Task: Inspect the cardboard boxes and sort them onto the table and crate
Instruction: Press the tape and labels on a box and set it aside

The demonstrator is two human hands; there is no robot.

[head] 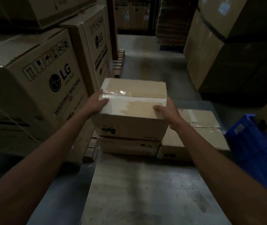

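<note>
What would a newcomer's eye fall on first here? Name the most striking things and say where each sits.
The brightly lit taped box in the centre stands out first. The left hand and right hand grip its sides, and it sits atop a lower box on the table. Big LG cartons tower on the left, and a blue crate sits at the right edge.

The near table top lies open; stacked boxes block its far end, a blue crate crowds the right.
</note>
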